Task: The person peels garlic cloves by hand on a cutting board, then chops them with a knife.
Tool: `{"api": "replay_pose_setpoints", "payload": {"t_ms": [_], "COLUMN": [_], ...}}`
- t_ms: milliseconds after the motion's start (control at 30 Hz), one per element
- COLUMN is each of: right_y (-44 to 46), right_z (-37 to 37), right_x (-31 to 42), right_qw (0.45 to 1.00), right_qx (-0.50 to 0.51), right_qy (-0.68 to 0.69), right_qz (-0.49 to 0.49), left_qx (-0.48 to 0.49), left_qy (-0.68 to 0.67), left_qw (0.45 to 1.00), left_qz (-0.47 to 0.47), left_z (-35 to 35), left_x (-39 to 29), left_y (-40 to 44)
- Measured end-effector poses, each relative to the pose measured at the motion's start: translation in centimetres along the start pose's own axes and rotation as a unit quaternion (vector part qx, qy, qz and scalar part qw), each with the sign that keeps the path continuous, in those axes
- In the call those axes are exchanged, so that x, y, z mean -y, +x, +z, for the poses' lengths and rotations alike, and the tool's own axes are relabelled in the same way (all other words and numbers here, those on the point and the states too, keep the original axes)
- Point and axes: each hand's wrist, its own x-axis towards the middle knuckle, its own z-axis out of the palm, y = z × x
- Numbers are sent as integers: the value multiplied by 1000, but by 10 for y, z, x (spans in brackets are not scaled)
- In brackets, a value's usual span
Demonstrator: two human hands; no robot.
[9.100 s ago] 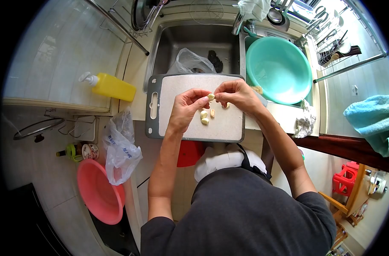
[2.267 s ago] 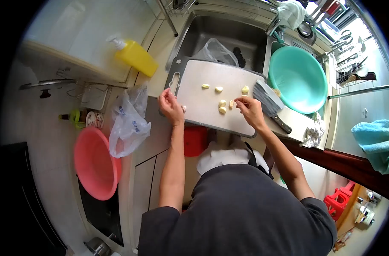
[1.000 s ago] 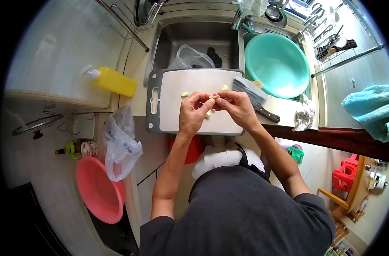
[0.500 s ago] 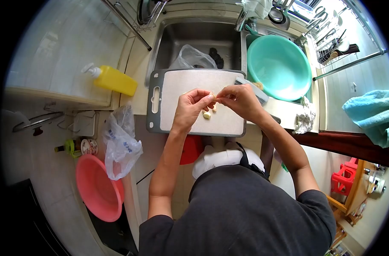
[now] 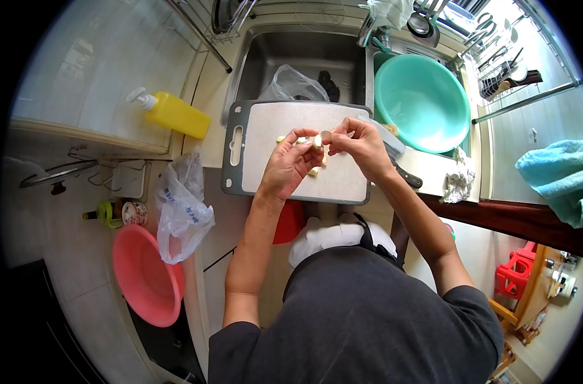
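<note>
My left hand [image 5: 289,165] pinches a pale garlic clove [image 5: 318,141] between thumb and fingertips, above the cutting board [image 5: 259,179]. Close beside it, my right hand [image 5: 360,146] is closed on a thin bit of garlic skin [image 5: 326,136]. Beneath my hands, several more pieces lie on the board, among them a garlic clove [image 5: 313,171] and another pale clove [image 5: 280,139] left of my fingers. A knife with a black handle [image 5: 408,178] rests at the board's right edge, its blade partly hidden behind my right hand.
Behind the board is a steel sink [image 5: 272,48] holding a clear plastic bag [image 5: 295,83]. A green basin [image 5: 423,102] stands at the right. On the left are a yellow pump bottle [image 5: 177,115], a hanging plastic bag [image 5: 184,208] and a pink basin [image 5: 144,275].
My fingertips have moved slightly apart, showing the pale clove in my left hand and the skin in my right. More cloves on the board's left have come into sight.
</note>
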Motion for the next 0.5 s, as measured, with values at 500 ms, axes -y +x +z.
{"api": "replay_pose_setpoints", "payload": {"t_ms": [500], "right_y": [0], "right_z": [-4], "right_x": [16], "right_qw": [956], "right_qx": [42], "right_qy": [-274], "right_qz": [-94], "left_qx": [-65], "left_qy": [228], "left_qw": [969], "left_qz": [72], "left_z": [2], "left_x": [-10], "left_y": [-7]}}
